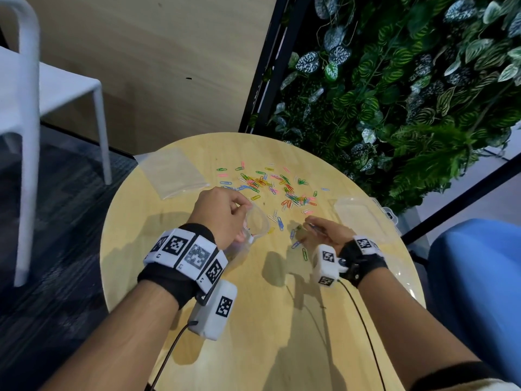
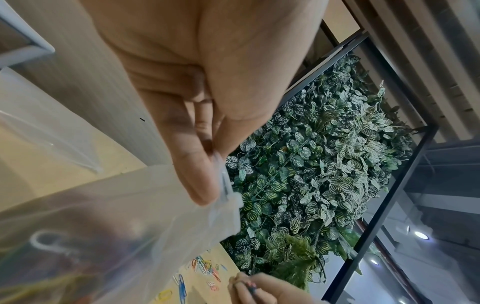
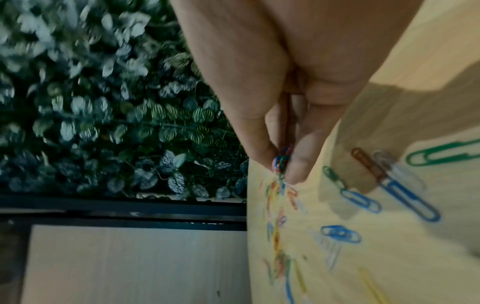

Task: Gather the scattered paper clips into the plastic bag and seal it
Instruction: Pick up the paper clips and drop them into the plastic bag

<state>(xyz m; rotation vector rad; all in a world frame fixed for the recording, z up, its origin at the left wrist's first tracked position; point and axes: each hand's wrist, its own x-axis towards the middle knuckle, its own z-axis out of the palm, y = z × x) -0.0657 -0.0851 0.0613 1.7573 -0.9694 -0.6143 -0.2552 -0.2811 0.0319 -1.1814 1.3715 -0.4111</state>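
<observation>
Coloured paper clips [image 1: 270,184] lie scattered over the far middle of the round wooden table [image 1: 253,306]. My left hand [image 1: 222,215] pinches the rim of a clear plastic bag [image 1: 255,225] and holds its mouth open just above the table; a few clips show blurred inside the bag [image 2: 91,236]. To the right of the bag my right hand [image 1: 324,231] pinches a small bunch of clips [image 3: 281,159] between thumb and fingers. More loose clips [image 1: 282,222] lie between the two hands.
A second flat plastic bag [image 1: 174,172] lies at the table's far left. A clear plastic box [image 1: 363,218] sits near the right edge. A white chair [image 1: 25,94] stands to the left, a plant wall [image 1: 394,94] behind, a blue seat [image 1: 479,277] to the right.
</observation>
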